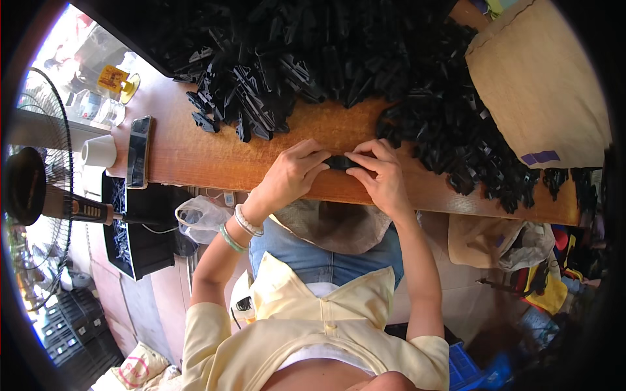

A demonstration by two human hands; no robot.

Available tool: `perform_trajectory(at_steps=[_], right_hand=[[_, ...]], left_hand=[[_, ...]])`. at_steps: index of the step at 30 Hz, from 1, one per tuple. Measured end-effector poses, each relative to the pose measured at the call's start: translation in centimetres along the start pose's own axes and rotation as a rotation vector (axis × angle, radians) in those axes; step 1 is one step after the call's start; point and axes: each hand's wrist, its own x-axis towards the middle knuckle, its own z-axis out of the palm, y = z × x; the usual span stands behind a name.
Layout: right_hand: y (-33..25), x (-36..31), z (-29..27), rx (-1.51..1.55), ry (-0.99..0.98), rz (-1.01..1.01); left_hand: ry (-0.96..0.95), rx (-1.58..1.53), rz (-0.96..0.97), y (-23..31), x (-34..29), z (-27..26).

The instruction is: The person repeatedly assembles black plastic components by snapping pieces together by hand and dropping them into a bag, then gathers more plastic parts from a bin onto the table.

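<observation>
Between my two hands, just above the front edge of the wooden table [195,159], is a small black plastic part [338,162]. My left hand [297,171] pinches its left end between thumb and fingers. The right end is gripped the same way by my right hand [379,173]. Its exact kind is too small and dark to make out. A big heap of similar long black plastic parts [254,91] lies beyond my hands. To the right spreads another pile of smaller black pieces [456,143].
A phone [139,151] and a white cup [99,151] are at the table's left end, near a standing fan [39,182]. A tan sack [541,85] lies at the far right. A black bin [147,228] stands below left. Cloth [339,225] hangs over my lap.
</observation>
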Motion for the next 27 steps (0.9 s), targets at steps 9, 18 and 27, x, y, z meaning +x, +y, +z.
perform_trajectory(at_steps=[9, 18, 27], right_hand=[[-1.3, -3.7, -2.5, 0.158, -0.242, 0.135], [0.4, -0.4, -1.7, -0.332, 0.413, 0.115], [1.1, 1.6, 2.0, -0.664, 0.294, -0.002]], left_hand=[[0.189, 0.186, 0.200, -2.0, 2.8, -3.6], [0.203, 0.597, 0.318, -1.0, 7.4, -4.1], [0.006, 0.363, 0.223, 1.4, -0.7, 1.7]])
